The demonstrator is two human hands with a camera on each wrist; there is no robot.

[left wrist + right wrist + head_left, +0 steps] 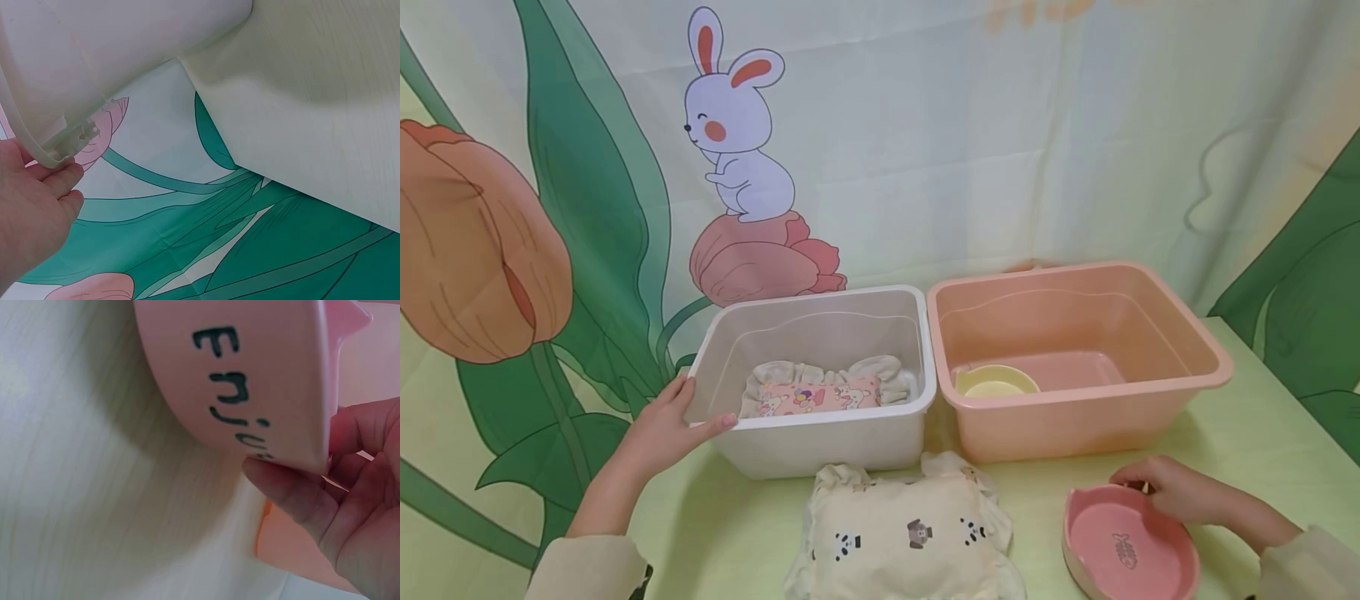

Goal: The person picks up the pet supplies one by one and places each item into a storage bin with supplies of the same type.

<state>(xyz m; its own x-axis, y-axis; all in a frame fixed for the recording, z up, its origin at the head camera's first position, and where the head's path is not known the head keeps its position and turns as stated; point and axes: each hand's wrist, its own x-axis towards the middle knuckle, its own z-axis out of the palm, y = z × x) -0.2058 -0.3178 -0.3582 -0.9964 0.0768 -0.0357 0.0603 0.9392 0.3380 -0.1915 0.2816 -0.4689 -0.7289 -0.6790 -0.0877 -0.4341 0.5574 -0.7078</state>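
Note:
My left hand (658, 429) grips the left rim of the white plastic bin (827, 446), thumb over the front edge; the left wrist view shows fingers (62, 181) under the rim's corner. Inside that bin lies a small pink-printed pillow (820, 396) with cream ruffles. On the right, my right hand (1180, 492) pinches the rim of a pink pet bowl (1120, 546) with ear-like points and a fish-bone print inside. Dark lettering runs along the bowl's side (250, 381) in the right wrist view, with the thumb (290, 490) against its outer wall.
A peach plastic bin (1075, 425) stands right beside the white one, with a yellow bowl (996, 381) inside. In front lies a cream ruffled pillow (902, 533) with animal prints. The pale table (722, 542) meets a printed cloth backdrop (925, 150).

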